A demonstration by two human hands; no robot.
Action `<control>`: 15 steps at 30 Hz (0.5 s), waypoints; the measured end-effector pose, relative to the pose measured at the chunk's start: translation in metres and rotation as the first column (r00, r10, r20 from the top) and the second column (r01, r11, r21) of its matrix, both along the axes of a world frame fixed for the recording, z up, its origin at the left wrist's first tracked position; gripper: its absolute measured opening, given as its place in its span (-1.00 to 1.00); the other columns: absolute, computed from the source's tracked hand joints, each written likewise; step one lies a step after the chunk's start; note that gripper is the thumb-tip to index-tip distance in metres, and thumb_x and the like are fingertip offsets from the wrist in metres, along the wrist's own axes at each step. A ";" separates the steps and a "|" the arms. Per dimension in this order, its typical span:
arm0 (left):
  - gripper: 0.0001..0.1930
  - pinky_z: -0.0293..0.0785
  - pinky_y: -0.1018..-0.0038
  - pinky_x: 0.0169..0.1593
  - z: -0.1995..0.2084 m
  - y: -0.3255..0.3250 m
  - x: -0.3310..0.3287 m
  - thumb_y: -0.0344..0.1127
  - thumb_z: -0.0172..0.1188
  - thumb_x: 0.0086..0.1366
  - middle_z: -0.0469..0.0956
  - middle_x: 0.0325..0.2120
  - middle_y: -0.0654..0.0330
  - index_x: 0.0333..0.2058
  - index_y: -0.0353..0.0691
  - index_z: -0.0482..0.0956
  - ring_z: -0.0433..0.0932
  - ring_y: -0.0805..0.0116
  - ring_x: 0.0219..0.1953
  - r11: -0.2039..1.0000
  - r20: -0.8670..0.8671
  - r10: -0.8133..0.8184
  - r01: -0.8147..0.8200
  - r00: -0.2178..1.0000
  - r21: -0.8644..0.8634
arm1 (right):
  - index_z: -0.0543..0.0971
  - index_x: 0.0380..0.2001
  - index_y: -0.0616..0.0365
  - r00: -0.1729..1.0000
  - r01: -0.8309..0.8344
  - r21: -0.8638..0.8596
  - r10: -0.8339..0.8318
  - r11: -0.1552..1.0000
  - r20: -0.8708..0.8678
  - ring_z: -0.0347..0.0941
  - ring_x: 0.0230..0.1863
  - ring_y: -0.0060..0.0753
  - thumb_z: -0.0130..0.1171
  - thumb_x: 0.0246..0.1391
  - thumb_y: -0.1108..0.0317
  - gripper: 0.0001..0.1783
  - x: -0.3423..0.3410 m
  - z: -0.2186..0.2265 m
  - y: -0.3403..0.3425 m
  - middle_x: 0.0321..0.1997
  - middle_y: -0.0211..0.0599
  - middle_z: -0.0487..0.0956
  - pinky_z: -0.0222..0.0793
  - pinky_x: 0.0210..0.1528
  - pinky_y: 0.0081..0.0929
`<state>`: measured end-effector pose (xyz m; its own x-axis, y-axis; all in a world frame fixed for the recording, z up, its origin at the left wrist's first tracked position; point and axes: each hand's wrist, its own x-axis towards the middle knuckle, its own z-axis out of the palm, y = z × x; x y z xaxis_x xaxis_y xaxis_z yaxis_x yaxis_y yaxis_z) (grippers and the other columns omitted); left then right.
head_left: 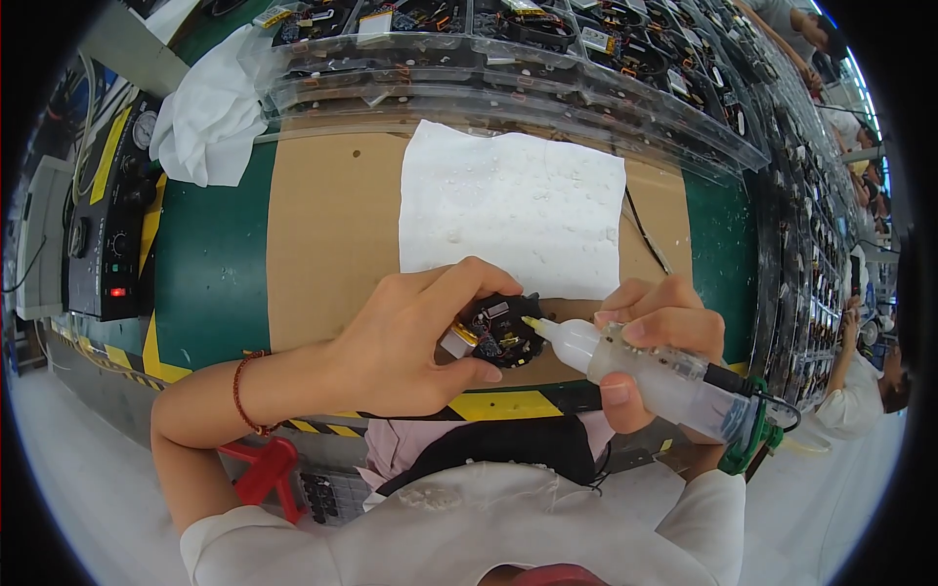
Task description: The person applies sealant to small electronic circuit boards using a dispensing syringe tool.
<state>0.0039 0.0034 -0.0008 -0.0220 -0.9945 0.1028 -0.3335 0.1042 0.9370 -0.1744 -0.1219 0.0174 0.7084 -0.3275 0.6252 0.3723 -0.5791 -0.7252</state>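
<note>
Between thumb and fingers, my left hand (420,337) grips a small round black electronic assembly (504,330) with a bare circuit board facing up. A silvery battery pouch with a yellow strip (457,341) hangs at its left side, close to my palm. My right hand (664,342) is wrapped round a translucent dispensing syringe (650,376) with a white front end and a green cap at the back. The syringe's yellowish tip (533,323) is at the right part of the board; whether it touches cannot be told.
A white paper sheet (513,210) with clear blobs lies beyond my hands on brown board (332,225). Stacked clear trays (508,73) of similar assemblies stand behind. At left are crumpled white cloth (210,112) and a black dispenser controller (109,220). Other people sit far right.
</note>
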 end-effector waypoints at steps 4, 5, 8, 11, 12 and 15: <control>-0.49 0.43 0.41 -0.32 0.004 0.000 0.000 -0.47 0.30 -0.19 0.49 -0.39 0.02 -0.19 -0.29 0.33 0.52 0.08 -0.37 0.998 -0.005 0.001 -0.001 1.000 0.066 | 0.33 -0.35 0.28 1.000 0.008 0.013 -0.008 1.000 0.001 0.29 -0.62 -0.44 0.24 -0.25 0.46 -0.63 -0.001 0.001 0.000 -0.57 -0.25 0.32 0.40 -0.47 -0.50; -0.49 0.43 0.41 -0.32 0.005 0.000 0.000 -0.47 0.30 -0.19 0.49 -0.39 0.02 -0.19 -0.29 0.33 0.52 0.09 -0.36 0.997 0.007 -0.001 0.001 1.000 0.073 | 0.33 -0.34 0.28 1.000 -0.001 0.007 0.001 1.000 -0.008 0.29 -0.61 -0.44 0.24 -0.25 0.46 -0.63 -0.002 0.001 -0.001 -0.56 -0.24 0.32 0.40 -0.47 -0.50; -0.49 0.43 0.41 -0.32 0.003 0.001 0.000 -0.47 0.30 -0.19 0.49 -0.39 0.03 -0.19 -0.29 0.33 0.52 0.09 -0.36 0.998 -0.010 0.008 -0.007 1.000 0.057 | 0.32 -0.32 0.28 1.000 -0.020 -0.007 0.020 1.000 -0.019 0.29 -0.61 -0.44 0.24 -0.25 0.47 -0.62 -0.003 0.002 -0.003 -0.56 -0.24 0.31 0.40 -0.46 -0.50; -0.50 0.43 0.41 -0.32 0.003 0.001 0.000 -0.47 0.30 -0.19 0.49 -0.39 0.02 -0.19 -0.29 0.34 0.52 0.09 -0.36 0.998 -0.007 0.011 -0.010 1.000 0.058 | 0.32 -0.32 0.28 0.999 -0.025 -0.020 0.025 0.999 -0.024 0.29 -0.61 -0.43 0.24 -0.25 0.47 -0.61 -0.003 0.002 -0.003 -0.55 -0.24 0.31 0.40 -0.47 -0.50; -0.50 0.43 0.41 -0.32 0.003 0.001 0.000 -0.47 0.30 -0.19 0.49 -0.39 0.02 -0.19 -0.29 0.34 0.52 0.09 -0.36 0.998 -0.007 0.010 -0.010 1.000 0.059 | 0.31 -0.31 0.28 0.999 -0.021 -0.025 0.020 0.999 -0.028 0.30 -0.61 -0.43 0.24 -0.25 0.47 -0.60 -0.003 0.002 -0.003 -0.55 -0.24 0.31 0.39 -0.47 -0.51; -0.50 0.43 0.40 -0.31 0.003 0.000 0.000 -0.47 0.30 -0.19 0.49 -0.39 0.02 -0.20 -0.28 0.34 0.52 0.09 -0.36 0.998 -0.005 0.010 -0.010 1.000 0.055 | 0.31 -0.31 0.27 0.999 -0.033 -0.037 0.032 0.999 -0.026 0.30 -0.60 -0.43 0.24 -0.25 0.47 -0.60 -0.002 0.002 -0.004 -0.55 -0.25 0.30 0.39 -0.47 -0.51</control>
<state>0.0038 0.0038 0.0022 -0.0118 -0.9988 0.0480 -0.3296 0.0492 0.9428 -0.1769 -0.1261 0.0195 0.7344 -0.2805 0.6180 0.3729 -0.5941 -0.7128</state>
